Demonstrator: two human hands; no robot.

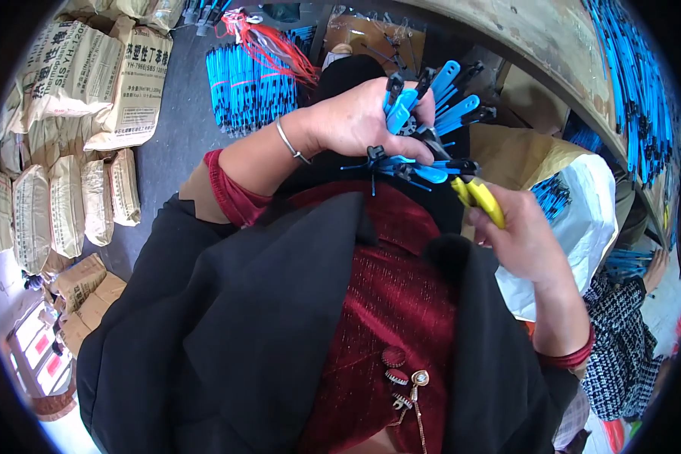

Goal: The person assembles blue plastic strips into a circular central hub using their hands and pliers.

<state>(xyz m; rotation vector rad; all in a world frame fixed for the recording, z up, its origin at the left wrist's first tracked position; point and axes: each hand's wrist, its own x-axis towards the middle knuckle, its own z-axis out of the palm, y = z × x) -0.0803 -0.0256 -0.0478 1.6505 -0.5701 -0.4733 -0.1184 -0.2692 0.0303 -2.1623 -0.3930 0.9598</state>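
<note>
My left hand (356, 117) is closed around a bunch of blue plastic pieces with black ends (448, 76), which fan out on several sides of the fingers. A silver bangle circles that wrist. My right hand (523, 227) grips yellow-handled pliers (486, 203). Their dark jaws point up and left, right against the bunch near my left thumb. My fingers and the blue pieces partly hide the jaws, so I cannot tell what lies between them.
Bundles of blue pieces (250, 94) with red ties (261, 38) lie beyond my left forearm. Paper sacks (53, 204) are stacked at the left. More blue pieces (632, 91) lie on a worn table (537, 45). A white sack (583, 227) stands at the right, near another person's checked sleeve (620, 340).
</note>
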